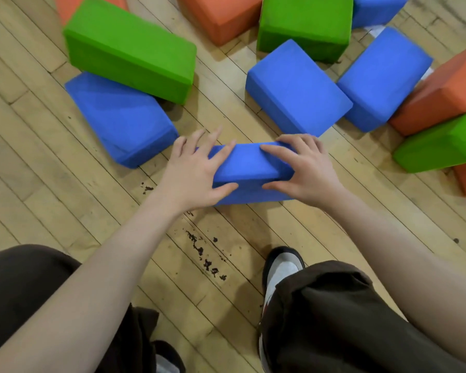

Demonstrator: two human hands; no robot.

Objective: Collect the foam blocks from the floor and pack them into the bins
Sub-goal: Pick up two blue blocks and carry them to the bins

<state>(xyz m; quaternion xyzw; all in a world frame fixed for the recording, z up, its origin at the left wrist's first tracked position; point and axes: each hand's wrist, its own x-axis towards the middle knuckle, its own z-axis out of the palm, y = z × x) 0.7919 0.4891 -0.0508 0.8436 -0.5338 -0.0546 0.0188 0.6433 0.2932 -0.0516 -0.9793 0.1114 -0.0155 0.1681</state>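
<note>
A blue foam block (250, 170) stands on its long edge on the wooden floor in front of me. My left hand (197, 170) grips its left end, thumb on the near face and fingers over the top. My right hand (304, 168) grips its right end the same way. Around it lie more foam blocks: a blue one (119, 117) to the left, a green one (129, 47) leaning on that, and two blue ones (296, 87) (382, 76) behind. No bin is in view.
Orange blocks (221, 14) (441, 95) and green blocks (304, 25) (439, 144) lie at the back and right. My legs and shoes (283, 267) stand at the bottom. Dark scuffs (205, 254) mark the wooden floor (51, 168) near my feet.
</note>
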